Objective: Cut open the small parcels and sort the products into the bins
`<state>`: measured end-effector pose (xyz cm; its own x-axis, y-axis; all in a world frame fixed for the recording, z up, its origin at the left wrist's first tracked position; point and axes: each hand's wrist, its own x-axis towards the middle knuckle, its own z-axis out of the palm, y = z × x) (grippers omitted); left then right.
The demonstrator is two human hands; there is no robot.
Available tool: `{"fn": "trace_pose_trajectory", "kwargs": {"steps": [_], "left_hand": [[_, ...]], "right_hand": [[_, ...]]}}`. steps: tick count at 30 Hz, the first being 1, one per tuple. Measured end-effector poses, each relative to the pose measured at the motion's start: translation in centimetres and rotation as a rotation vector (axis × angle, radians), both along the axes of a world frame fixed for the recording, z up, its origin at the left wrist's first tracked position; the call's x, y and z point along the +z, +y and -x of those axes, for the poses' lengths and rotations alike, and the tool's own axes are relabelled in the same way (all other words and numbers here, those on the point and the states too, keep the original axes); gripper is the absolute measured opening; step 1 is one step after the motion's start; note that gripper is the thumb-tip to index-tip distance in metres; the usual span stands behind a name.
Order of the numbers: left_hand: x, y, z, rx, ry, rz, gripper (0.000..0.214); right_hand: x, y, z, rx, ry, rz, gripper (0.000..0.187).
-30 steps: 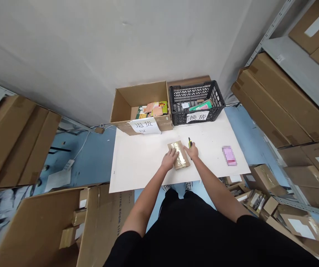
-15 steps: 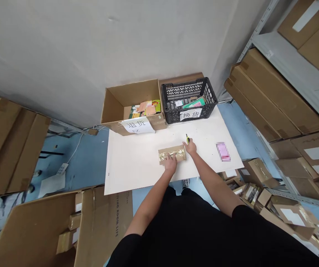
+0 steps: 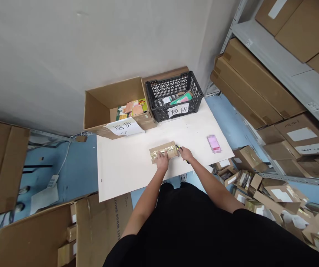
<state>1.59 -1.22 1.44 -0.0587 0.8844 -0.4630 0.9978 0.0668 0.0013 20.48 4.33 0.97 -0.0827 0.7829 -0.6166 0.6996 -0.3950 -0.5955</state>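
Note:
A small taped cardboard box [image 3: 171,147] lies on the white tabletop [image 3: 123,167]. My left hand [image 3: 162,160] rests on its near side, fingers stretched over the shiny tape. Beside the box's right end, my right hand [image 3: 186,154] is closed around a yellow-and-black utility knife [image 3: 179,148]. The knife's front end points toward the box's right edge; whether the blade touches the cardboard is too small to tell.
Behind stand an open cardboard box [image 3: 96,107] with colourful packets and a black plastic crate [image 3: 173,92]. A blurred pink item [image 3: 214,144] lies at the table's right. Shelves with cartons [image 3: 259,85] flank the right; opened boxes [image 3: 276,193] crowd the floor.
My right hand has turned the knife and brought it down to the box's right end. My left hand stays on the box, which is slightly more tilted in view. The camera view has shifted.

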Motion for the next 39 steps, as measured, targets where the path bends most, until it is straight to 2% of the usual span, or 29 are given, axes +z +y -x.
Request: {"fn": "trace_pose_trajectory", "kwargs": {"steps": [6, 13, 15, 18, 21, 24, 28, 31, 33, 35, 37, 39], "left_hand": [[0.4, 0.3, 0.1, -0.004, 0.023, 0.026, 0.064], [0.8, 0.6, -0.1, 0.005, 0.027, 0.039, 0.064], [1.2, 1.2, 0.5, -0.007, 0.010, 0.028, 0.062], [1.9, 2.4, 2.7, -0.006, -0.043, -0.052, 0.060], [2.2, 2.7, 5.6, 0.002, -0.074, -0.078, 0.064], [1.9, 0.8, 6.9, 0.028, -0.069, -0.008, 0.074], [1.0, -3.4, 4.4, 0.136, 0.007, 0.020, 0.086], [0.5, -5.2, 2.3, 0.187, 0.018, 0.047, 0.095], [0.4, -5.4, 2.5, 0.195, -0.026, 0.041, 0.098], [0.4, -5.2, 4.2, 0.202, -0.084, 0.026, 0.097], [0.6, -5.2, 7.3, 0.227, -0.133, 0.044, 0.096], [0.7, -5.5, 10.9, 0.267, -0.150, 0.067, 0.093]], "right_hand": [[-0.4, -0.2, 0.2, -0.002, -0.018, -0.011, 0.028], [-0.3, -1.5, -2.7, 0.052, 0.115, 0.142, 0.026], [-0.4, -2.2, -2.9, -0.014, 0.158, 0.131, 0.028], [-0.9, -3.0, -1.3, -0.183, 0.168, 0.043, 0.033], [-1.4, -3.1, 1.9, -0.225, 0.074, -0.009, 0.042], [-1.9, -1.7, 4.7, -0.246, -0.076, -0.073, 0.053], [-2.1, 1.7, 7.3, -0.253, -0.141, -0.140, 0.053], [-2.3, 2.9, 9.0, -0.254, -0.021, -0.123, 0.035], [-2.3, 2.6, 9.9, -0.334, 0.124, -0.060, 0.032], [-2.2, 1.8, 10.4, -0.426, 0.320, 0.004, 0.033], [-2.1, 0.8, 10.8, -0.467, 0.534, 0.063, 0.032], [-1.9, -0.1, 11.4, -0.494, 0.664, 0.099, 0.031]]}}
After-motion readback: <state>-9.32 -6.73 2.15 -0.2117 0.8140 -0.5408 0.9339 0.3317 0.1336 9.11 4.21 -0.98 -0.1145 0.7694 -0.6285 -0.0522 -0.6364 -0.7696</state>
